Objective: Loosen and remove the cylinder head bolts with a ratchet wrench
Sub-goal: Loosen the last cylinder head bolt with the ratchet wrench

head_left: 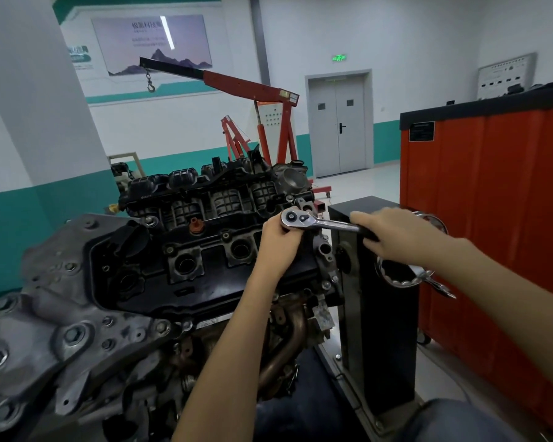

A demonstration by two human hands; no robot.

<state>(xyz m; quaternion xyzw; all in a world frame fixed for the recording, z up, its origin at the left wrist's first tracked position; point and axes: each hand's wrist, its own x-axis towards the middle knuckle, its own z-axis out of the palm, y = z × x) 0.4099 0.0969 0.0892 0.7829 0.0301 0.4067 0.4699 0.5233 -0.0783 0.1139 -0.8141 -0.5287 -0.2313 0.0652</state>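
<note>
Chrome ratchet wrench (329,223): my left hand (280,242) clasped beneath its head, my right hand (396,239) gripped its black handle (368,233); square pulls seemed best.

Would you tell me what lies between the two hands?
In the head view, only the bare chrome shank of the ratchet wrench spans from the left hand to the right hand.

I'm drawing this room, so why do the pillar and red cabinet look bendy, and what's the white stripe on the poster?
Head view: the wide-angle lens tilts and bends the pillar and red cabinet near the edges; the white stripe on the poster is glare, probably a reflected ceiling light; the ratchet wrench gleams too.
</note>
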